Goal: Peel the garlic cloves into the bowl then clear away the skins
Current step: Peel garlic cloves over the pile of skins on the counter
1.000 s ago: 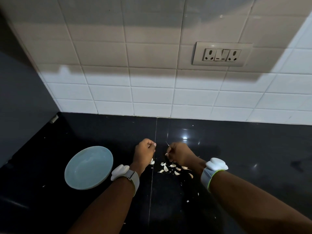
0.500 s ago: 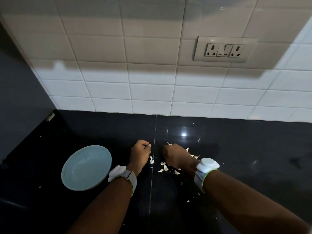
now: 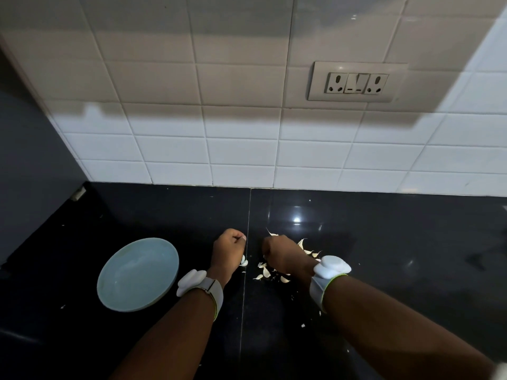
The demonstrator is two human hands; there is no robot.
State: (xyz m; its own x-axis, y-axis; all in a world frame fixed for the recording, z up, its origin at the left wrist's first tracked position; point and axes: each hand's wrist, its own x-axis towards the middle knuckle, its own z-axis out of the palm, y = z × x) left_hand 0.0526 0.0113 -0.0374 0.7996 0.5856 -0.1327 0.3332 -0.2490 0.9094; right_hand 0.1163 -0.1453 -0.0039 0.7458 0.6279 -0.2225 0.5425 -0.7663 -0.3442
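1. Evidently early in the task: the bowl (image 3: pixel 138 274) on the black counter (image 3: pixel 384 256) appears to hold no peeled cloves, so peeling is judged largely outstanding.
2. Garlic cloves and skins (image 3: pixel 264 271) lie scattered on the counter, under and just beside the right hand (image 3: pixel 285 256); none cleared away.
3. Left hand (image 3: pixel 229 250): fingers curled into a fist over the counter, right of the bowl; whether it holds a clove cannot be told.
4. Right hand: fingers curled down among the pieces; its contents are hidden.
5. Both wrists carry white bands.
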